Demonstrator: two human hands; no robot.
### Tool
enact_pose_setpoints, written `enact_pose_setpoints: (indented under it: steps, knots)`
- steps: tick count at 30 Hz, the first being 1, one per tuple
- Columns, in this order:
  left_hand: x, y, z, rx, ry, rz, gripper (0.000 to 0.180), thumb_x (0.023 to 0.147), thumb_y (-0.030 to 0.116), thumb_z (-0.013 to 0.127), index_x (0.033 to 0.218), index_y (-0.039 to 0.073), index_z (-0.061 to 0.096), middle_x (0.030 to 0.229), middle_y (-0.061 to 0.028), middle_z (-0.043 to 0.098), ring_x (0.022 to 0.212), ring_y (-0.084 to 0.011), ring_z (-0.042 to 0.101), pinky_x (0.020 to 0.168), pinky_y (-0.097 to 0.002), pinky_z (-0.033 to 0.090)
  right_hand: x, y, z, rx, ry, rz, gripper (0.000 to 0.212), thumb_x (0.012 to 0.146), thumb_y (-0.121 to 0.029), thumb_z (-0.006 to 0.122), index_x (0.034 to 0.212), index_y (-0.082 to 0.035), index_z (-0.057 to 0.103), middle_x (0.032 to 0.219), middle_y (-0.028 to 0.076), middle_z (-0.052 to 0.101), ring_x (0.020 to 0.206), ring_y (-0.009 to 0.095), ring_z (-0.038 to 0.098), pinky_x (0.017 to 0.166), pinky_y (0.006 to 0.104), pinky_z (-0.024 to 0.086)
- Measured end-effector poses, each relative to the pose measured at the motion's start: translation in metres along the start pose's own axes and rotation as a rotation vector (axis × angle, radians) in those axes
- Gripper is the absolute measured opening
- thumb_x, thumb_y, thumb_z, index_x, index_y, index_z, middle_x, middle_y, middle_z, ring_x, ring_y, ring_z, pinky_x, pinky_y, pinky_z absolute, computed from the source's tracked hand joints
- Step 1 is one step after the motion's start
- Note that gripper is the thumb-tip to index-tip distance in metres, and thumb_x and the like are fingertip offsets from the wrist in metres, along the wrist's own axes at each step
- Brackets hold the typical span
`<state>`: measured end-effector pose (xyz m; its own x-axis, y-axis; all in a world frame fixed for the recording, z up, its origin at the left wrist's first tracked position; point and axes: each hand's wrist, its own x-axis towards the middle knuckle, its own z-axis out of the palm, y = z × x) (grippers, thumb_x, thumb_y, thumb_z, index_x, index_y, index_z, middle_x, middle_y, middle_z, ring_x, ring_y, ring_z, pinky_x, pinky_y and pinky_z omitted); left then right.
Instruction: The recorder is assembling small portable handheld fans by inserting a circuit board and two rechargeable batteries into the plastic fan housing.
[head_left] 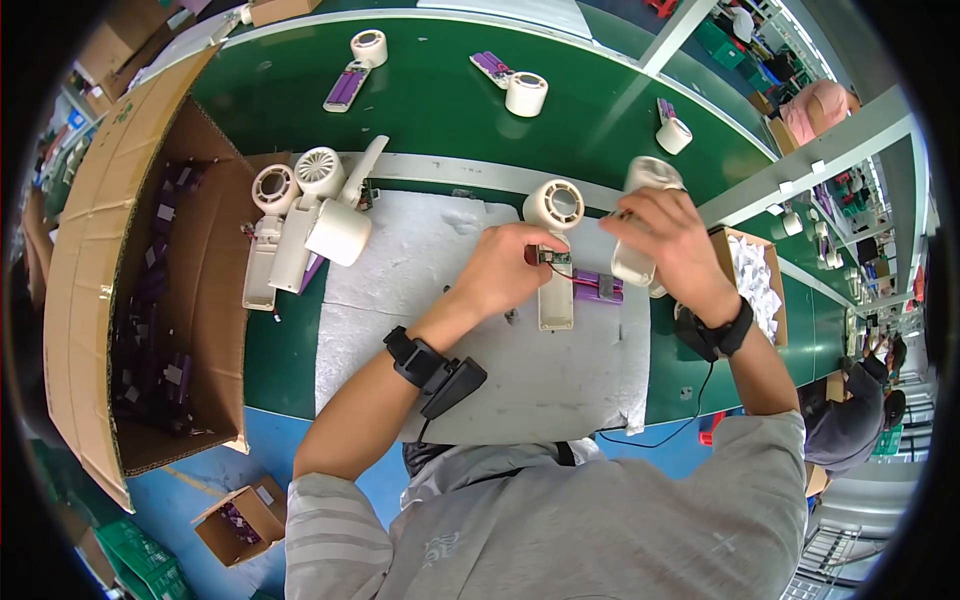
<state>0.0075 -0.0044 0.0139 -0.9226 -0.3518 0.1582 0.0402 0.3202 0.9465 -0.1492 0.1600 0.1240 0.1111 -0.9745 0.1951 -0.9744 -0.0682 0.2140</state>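
Bench: grey padded work mat [520, 380] lying on a green conveyor table [440, 110], seen from the head camera.
Left hand: left hand [510, 265] closed in a pinch over a small green circuit board [556, 258] at the neck of a cream plastic handheld fan body [555, 250]; thumb and forefinger press it there, other fingers curled.
Right hand: right hand [665, 235] wrapped around a second cream fan shell half [640, 225], held upright just right of the first; grip closed round its middle.
Work piece: fan body lies open on the mat, round head toward the far side, handle toward the person; a purple battery pack [598, 287] rests beside the handle, joined by thin red wires.
Progress: judged mid-assembly. Board and battery appear seated or nearly so; the two halves are apart, so closing the shell looks left to do.
Finished or waiting stock: cluster of cream fan units [305, 215] on the left edge of the mat; more fan parts with purple packs [352, 75] farther along the table.
Supply: large open cardboard box [150, 300] at left holding dark purple parts; small box of white pieces [755, 275] at right.
Obstruction: the wires and battery lie close to the handle, just under the raised shell; they could catch between the halves. A black cable [680, 425] trails off the right wrist band across the mat edge.
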Motion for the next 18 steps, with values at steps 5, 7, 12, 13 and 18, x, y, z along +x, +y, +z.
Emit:
enact_pose_setpoints:
  steps: [5,7,12,13,18]
  knots:
    - [-0.001,0.002,0.001,0.028,-0.01,-0.033,0.032,0.071,-0.001,0.066,0.1,0.01,0.073,0.084,-0.0074,0.068,0.069,-0.0147,0.063,0.067,-0.029,0.052,-0.026,0.0,0.025,0.217,-0.147,-0.038,0.052,0.065,0.012,0.057,0.111,-0.01,0.069,0.125,0.012,0.06,0.126,0.033,0.049,0.096,0.0393,0.048]
    - [-0.001,-0.003,0.001,0.021,-0.014,-0.032,0.032,0.07,0.0,0.066,0.1,0.01,0.073,0.083,-0.0072,0.069,0.069,-0.0149,0.063,0.067,-0.0291,0.052,-0.032,-0.007,0.024,0.3,-0.159,0.118,0.058,0.063,0.017,0.052,0.112,-0.01,0.068,0.128,0.014,0.058,0.127,0.034,0.049,0.1,0.0399,0.046]
    - [-0.003,0.0,-0.001,0.029,-0.021,-0.038,0.032,0.071,0.0,0.066,0.1,0.01,0.073,0.083,-0.0077,0.069,0.069,-0.0142,0.064,0.068,-0.0281,0.053,-0.059,0.004,0.013,0.46,-0.266,0.234,0.06,0.064,0.02,0.05,0.114,-0.008,0.067,0.128,0.017,0.058,0.125,0.037,0.05,0.102,0.0416,0.044]
    - [-0.002,0.001,-0.001,0.02,-0.021,-0.044,0.032,0.071,0.0,0.066,0.1,0.009,0.073,0.084,-0.0079,0.07,0.07,-0.0141,0.064,0.068,-0.0279,0.053,-0.062,0.003,0.011,0.468,-0.276,0.238,0.06,0.064,0.02,0.05,0.114,-0.008,0.067,0.128,0.017,0.058,0.125,0.037,0.05,0.102,0.0416,0.044]
    - [0.001,-0.001,-0.003,-0.015,-0.033,-0.079,0.03,0.07,0.002,0.067,0.099,0.01,0.074,0.086,-0.0113,0.07,0.072,-0.0192,0.065,0.071,-0.0312,0.053,-0.048,-0.026,0.009,0.448,-0.152,0.312,0.051,0.071,0.012,0.06,0.119,-0.005,0.062,0.125,0.02,0.058,0.12,0.039,0.052,0.099,0.043,0.045]
